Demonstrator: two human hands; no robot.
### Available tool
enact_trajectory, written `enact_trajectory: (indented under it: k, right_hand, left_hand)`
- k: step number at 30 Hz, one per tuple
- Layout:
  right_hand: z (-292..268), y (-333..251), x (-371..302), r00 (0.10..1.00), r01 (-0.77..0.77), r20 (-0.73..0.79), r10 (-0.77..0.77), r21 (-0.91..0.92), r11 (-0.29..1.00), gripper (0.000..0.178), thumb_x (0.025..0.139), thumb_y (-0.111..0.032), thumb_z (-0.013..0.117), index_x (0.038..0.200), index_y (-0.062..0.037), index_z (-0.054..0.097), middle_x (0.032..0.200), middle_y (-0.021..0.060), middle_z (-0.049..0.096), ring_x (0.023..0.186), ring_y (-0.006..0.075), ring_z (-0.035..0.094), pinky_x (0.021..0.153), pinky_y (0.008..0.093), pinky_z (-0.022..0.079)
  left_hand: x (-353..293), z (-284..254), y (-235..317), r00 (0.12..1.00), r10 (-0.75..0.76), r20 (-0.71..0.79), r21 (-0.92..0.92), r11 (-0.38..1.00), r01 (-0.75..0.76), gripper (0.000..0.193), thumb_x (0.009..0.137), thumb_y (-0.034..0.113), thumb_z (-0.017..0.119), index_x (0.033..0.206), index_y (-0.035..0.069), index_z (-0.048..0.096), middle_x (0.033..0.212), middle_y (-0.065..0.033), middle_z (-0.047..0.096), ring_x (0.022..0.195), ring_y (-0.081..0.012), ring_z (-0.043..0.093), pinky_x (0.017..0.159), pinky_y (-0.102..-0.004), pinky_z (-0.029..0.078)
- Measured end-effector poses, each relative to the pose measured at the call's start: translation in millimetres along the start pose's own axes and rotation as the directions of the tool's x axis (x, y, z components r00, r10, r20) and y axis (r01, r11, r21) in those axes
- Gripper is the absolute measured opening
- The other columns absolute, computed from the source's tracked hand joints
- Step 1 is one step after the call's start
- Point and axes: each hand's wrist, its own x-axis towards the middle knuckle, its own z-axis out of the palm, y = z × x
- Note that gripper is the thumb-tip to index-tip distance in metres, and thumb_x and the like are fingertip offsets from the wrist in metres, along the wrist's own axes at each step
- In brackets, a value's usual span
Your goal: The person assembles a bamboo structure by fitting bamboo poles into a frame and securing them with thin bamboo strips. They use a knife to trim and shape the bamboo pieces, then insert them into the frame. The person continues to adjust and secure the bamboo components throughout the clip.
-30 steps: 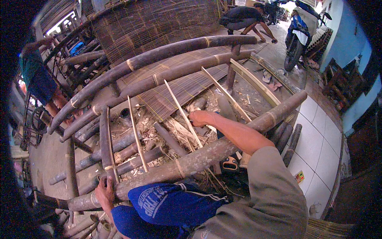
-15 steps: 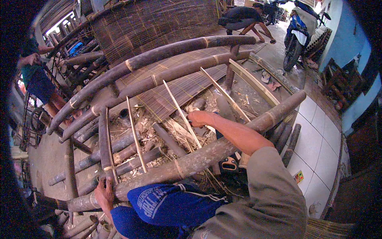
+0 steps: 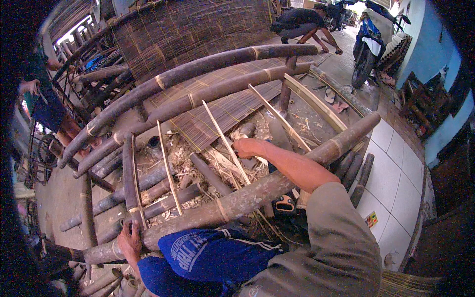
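Note:
A bench-like frame of dark bamboo lies across my lap. My left hand (image 3: 129, 243) is closed round the near bamboo pole (image 3: 257, 194), close to its left end and beside a thick crosspiece (image 3: 130, 173). Over the middle of the frame reaches my right hand (image 3: 249, 147), its fingers closed at a thin pale bamboo slat (image 3: 217, 124); the fingertips are partly hidden. Other slats (image 3: 168, 168) span from the near pole to the far lower pole (image 3: 208, 97). Above that one runs a curved top pole (image 3: 208, 66).
Wood shavings and loose bamboo pieces (image 3: 210, 173) litter the floor under the frame. A saw handle (image 3: 284, 204) lies by my legs. A split-bamboo mat (image 3: 222, 121) is spread behind. One person (image 3: 299, 24) crouches at the back, another (image 3: 47, 106) stands left. A motorbike (image 3: 367, 49) is parked back right.
The person standing at left has lowered a hand and shifted slightly. My two hands and the bamboo frame stay almost where they were.

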Motion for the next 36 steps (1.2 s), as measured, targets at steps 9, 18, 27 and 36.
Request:
enact_trajectory:
  k: [9, 18, 27, 36]
  right_hand:
    - [2, 0, -1, 1.0, -0.015, -0.025, 0.016, 0.02, 1.0, 0.026, 0.075, -0.011, 0.06, 0.092, 0.0067, 0.071, 0.092, 0.0266, 0.071, 0.089, 0.0399, 0.071, 0.077, 0.0506, 0.056]
    - [-13, -12, -12, 0.997, -0.061, 0.046, 0.059, 0.042, 0.997, 0.029, 0.075, -0.01, 0.062, 0.098, 0.0048, 0.071, 0.095, 0.0265, 0.071, 0.092, 0.0399, 0.071, 0.079, 0.0499, 0.056]
    - [-9, -9, -10, 0.999, -0.043, 0.005, 0.043, 0.067, 0.997, 0.03, 0.075, -0.011, 0.062, 0.099, 0.0052, 0.07, 0.096, 0.0261, 0.071, 0.093, 0.0403, 0.07, 0.08, 0.0501, 0.056]
    - [-6, -6, -6, 0.999, -0.036, 0.011, 0.035, 0.055, 0.998, 0.029, 0.076, -0.013, 0.061, 0.096, 0.006, 0.071, 0.095, 0.0262, 0.071, 0.091, 0.0403, 0.071, 0.079, 0.0505, 0.056]
  left_hand:
    - [0, -1, 3, 1.0, -0.021, 0.008, -0.005, 1.0, 0.021, 0.048, 0.096, 0.048, 0.055, 0.115, 0.006, 0.067, 0.104, -0.0255, 0.069, 0.099, -0.0468, 0.064, 0.086, -0.0515, 0.048]
    - [-2, -3, 4, 1.0, 0.021, 0.003, -0.032, 0.999, -0.021, 0.046, 0.097, 0.047, 0.055, 0.11, 0.005, 0.068, 0.099, -0.0268, 0.069, 0.095, -0.0478, 0.064, 0.082, -0.0535, 0.047]
    - [-4, -2, 5, 0.998, 0.027, -0.057, -0.049, 0.998, -0.03, 0.046, 0.097, 0.049, 0.054, 0.108, 0.006, 0.068, 0.096, -0.0276, 0.068, 0.093, -0.0487, 0.063, 0.08, -0.0543, 0.047]
    - [-1, 2, -2, 0.999, 0.023, -0.039, -0.061, 0.998, -0.026, 0.049, 0.096, 0.051, 0.054, 0.109, 0.006, 0.068, 0.098, -0.0277, 0.068, 0.094, -0.0484, 0.064, 0.081, -0.0544, 0.047]
